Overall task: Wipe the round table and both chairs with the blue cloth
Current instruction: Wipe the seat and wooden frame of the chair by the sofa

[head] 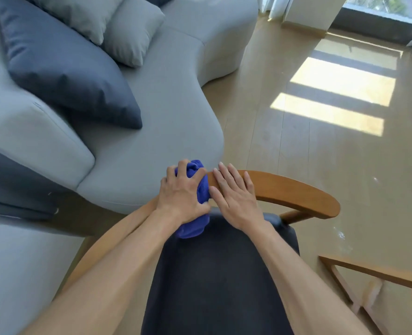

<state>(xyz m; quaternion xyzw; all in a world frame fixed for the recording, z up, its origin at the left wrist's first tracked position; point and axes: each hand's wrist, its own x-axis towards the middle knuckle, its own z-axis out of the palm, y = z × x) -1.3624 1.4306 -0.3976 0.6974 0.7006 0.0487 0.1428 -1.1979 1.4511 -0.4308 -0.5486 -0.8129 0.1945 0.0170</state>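
Nearest me is the chair's dark seat (219,274). At its far edge my left hand (183,194) curls around the bunched blue cloth (198,189), pressing it on the wooden backrest rail (289,189). At 3 o'clock, just beside it, my right hand (234,197) lies flat on the rail, fingers straight. Beyond, at 11 o'clock, sits a grey sofa (166,93).

Wood floor (296,141) carries grey sofa (163,105) and wooden chair (284,187)
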